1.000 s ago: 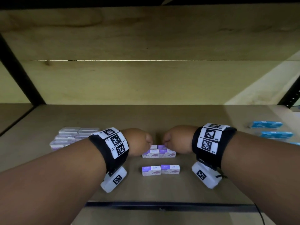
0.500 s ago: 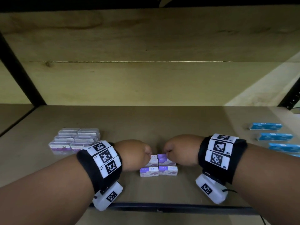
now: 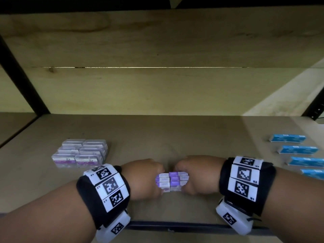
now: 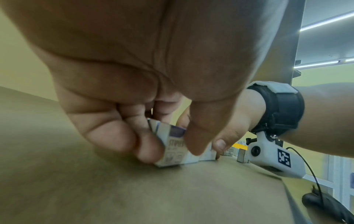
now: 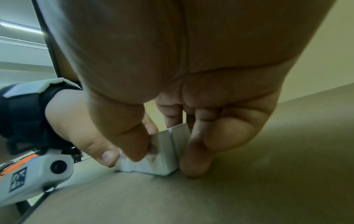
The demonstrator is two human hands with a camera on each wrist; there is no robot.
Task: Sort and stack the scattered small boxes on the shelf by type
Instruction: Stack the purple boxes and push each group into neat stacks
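Several small purple-and-white boxes (image 3: 171,181) sit packed together near the shelf's front edge, squeezed between my two hands. My left hand (image 3: 145,179) grips the left end of the cluster, thumb in front and fingers behind the boxes (image 4: 172,145). My right hand (image 3: 194,174) grips the right end of the boxes (image 5: 164,153) the same way. A tidy block of clear-lidded purple boxes (image 3: 80,153) stands at the left. Several blue boxes (image 3: 296,149) lie spread out at the right.
The wooden shelf board (image 3: 157,137) runs back to a wooden rear wall. A dark metal lip (image 3: 175,227) edges the front. Black uprights stand at the far left (image 3: 22,72) and far right (image 3: 315,109). Another board hangs close overhead.
Both hands drew toward the front edge, sliding the rear purple boxes against the front pair. The separate rows now form one tight cluster held between the hands.
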